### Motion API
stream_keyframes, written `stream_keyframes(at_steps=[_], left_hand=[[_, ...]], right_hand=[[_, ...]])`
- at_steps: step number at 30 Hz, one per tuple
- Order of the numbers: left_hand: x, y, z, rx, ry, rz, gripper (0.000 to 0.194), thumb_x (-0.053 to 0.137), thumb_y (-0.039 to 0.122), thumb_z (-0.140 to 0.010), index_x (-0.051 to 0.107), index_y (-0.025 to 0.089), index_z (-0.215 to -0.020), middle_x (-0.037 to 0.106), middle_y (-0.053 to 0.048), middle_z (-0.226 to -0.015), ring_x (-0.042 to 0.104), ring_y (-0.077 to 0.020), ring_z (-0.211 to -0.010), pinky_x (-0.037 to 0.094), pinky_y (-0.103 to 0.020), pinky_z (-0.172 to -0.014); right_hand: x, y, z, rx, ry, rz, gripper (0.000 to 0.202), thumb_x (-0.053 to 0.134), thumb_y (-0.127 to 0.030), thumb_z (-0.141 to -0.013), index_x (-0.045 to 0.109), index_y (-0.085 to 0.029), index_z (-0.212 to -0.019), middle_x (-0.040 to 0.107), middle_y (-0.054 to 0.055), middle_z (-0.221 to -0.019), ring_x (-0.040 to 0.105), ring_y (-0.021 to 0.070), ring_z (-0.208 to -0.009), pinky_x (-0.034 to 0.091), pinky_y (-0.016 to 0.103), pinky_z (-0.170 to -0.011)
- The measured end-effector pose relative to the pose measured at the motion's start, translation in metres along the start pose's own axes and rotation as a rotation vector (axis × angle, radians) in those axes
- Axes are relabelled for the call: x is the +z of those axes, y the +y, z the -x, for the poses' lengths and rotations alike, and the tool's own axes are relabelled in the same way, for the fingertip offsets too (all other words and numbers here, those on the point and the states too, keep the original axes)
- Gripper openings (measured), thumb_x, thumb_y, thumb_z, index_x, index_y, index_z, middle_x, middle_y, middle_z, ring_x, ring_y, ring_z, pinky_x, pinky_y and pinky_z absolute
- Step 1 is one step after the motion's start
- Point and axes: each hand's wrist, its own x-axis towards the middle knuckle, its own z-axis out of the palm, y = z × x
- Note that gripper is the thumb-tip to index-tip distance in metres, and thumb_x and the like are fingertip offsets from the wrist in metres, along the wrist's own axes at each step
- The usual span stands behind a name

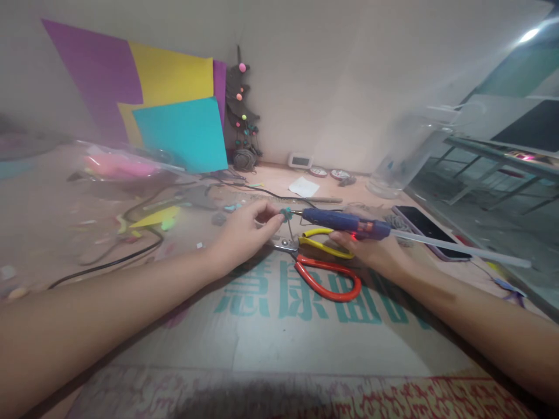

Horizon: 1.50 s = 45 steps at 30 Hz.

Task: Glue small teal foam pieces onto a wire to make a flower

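Between the thumb and fingers of my left hand (251, 230) is a small teal piece (286, 215). My right hand (371, 244) is wrapped round a blue glue gun (336, 222), with a long whitish glue stick (463, 249) coming out of its back end. The gun's metal nozzle points left and meets or nearly meets the teal piece. Under the hands lie scissors (328, 282) with one red and one yellow handle loop; their blades are mostly hidden by my left hand.
Behind stand coloured sheets (183, 134) and a small decorated tree (239, 110). A clear jug (391, 157) and a phone (430, 231) are at the right. A black cable (117, 263), yellow scraps (157, 216) and a pink bagged item (124, 163) lie at the left.
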Motion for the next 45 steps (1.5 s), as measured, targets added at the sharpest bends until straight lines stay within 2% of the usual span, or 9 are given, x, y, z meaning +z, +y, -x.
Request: stream_keyframes(at_steps=[9, 15, 20, 23, 26, 29, 32, 37, 45], left_hand=[[-0.001, 0.000, 0.000, 0.017, -0.001, -0.031, 0.018, 0.056, 0.033, -0.089, 0.058, 0.019, -0.079, 0.065, 0.000, -0.079, 0.061, -0.0169, -0.077, 0.047, -0.029, -0.073], [0.000, 0.000, 0.000, -0.005, -0.006, 0.022, 0.020, 0.056, 0.035, -0.090, 0.057, 0.019, -0.078, 0.063, 0.000, -0.078, 0.062, -0.0173, -0.077, 0.047, -0.028, -0.070], [0.001, 0.001, 0.000, -0.020, -0.012, 0.035, 0.020, 0.056, 0.037, -0.089, 0.057, 0.019, -0.078, 0.064, -0.001, -0.076, 0.062, -0.0178, -0.076, 0.047, -0.028, -0.067], [0.001, 0.000, 0.000, -0.007, -0.014, 0.002, 0.020, 0.057, 0.036, -0.089, 0.059, 0.019, -0.079, 0.066, -0.001, -0.078, 0.062, -0.0175, -0.075, 0.046, -0.029, -0.070], [0.002, -0.003, 0.000, -0.001, -0.011, -0.017, 0.019, 0.057, 0.037, -0.089, 0.060, 0.020, -0.081, 0.067, -0.001, -0.080, 0.062, -0.0177, -0.076, 0.046, -0.030, -0.072], [0.002, -0.005, 0.000, 0.000, -0.007, -0.037, 0.020, 0.057, 0.037, -0.089, 0.061, 0.020, -0.081, 0.068, -0.001, -0.081, 0.062, -0.0181, -0.076, 0.046, -0.030, -0.071], [0.001, -0.006, -0.001, 0.002, -0.009, -0.047, 0.020, 0.057, 0.038, -0.090, 0.061, 0.020, -0.081, 0.068, -0.001, -0.080, 0.062, -0.0180, -0.076, 0.046, -0.030, -0.071], [0.001, -0.004, -0.001, -0.011, -0.006, -0.046, 0.020, 0.057, 0.037, -0.090, 0.061, 0.020, -0.081, 0.068, 0.000, -0.080, 0.062, -0.0182, -0.078, 0.046, -0.030, -0.072], [0.002, -0.007, -0.001, -0.003, -0.007, -0.036, 0.021, 0.057, 0.039, -0.090, 0.061, 0.020, -0.082, 0.068, 0.000, -0.081, 0.063, -0.0181, -0.078, 0.046, -0.030, -0.072]], right_hand=[[0.000, 0.004, -0.004, -0.011, -0.008, 0.001, 0.025, 0.065, -0.045, -0.082, 0.055, -0.023, -0.074, 0.060, 0.001, -0.066, 0.058, 0.0197, -0.063, 0.050, 0.034, -0.058], [-0.011, 0.008, -0.005, -0.060, 0.024, -0.115, 0.030, 0.054, -0.047, -0.090, 0.063, -0.022, -0.075, 0.068, 0.005, -0.083, 0.064, 0.0208, -0.078, 0.053, 0.035, -0.070], [-0.029, 0.004, -0.020, 0.065, 0.131, -0.247, 0.038, 0.049, -0.054, -0.092, 0.069, -0.021, -0.088, 0.073, 0.008, -0.092, 0.067, 0.0221, -0.082, 0.049, 0.029, -0.055], [-0.038, 0.006, -0.046, 0.131, 0.166, -0.161, 0.035, 0.059, -0.052, -0.086, 0.073, -0.020, -0.092, 0.074, 0.010, -0.094, 0.066, 0.0208, -0.075, 0.047, 0.028, -0.052], [-0.038, 0.023, -0.080, 0.220, 0.104, -0.033, 0.036, 0.067, -0.050, -0.080, 0.075, -0.016, -0.091, 0.073, 0.010, -0.084, 0.061, 0.0167, -0.061, 0.044, 0.027, -0.050], [-0.028, 0.050, -0.111, 0.289, 0.051, 0.024, 0.041, 0.069, -0.048, -0.078, 0.074, -0.015, -0.101, 0.073, 0.009, -0.085, 0.060, 0.0158, -0.061, 0.044, 0.027, -0.052], [-0.013, 0.072, -0.129, 0.319, 0.021, 0.176, 0.038, 0.067, -0.048, -0.079, 0.074, -0.015, -0.097, 0.073, 0.010, -0.085, 0.063, 0.0185, -0.069, 0.045, 0.027, -0.057], [0.002, 0.081, -0.134, 0.321, -0.028, 0.257, 0.036, 0.071, -0.051, -0.076, 0.072, -0.014, -0.077, 0.071, 0.012, -0.074, 0.063, 0.0231, -0.071, 0.044, 0.030, -0.061], [-0.014, 0.084, -0.118, 0.169, -0.127, 0.434, 0.040, 0.060, -0.052, -0.086, 0.073, -0.016, -0.098, 0.074, 0.010, -0.086, 0.064, 0.0225, -0.076, 0.042, 0.029, -0.065]])
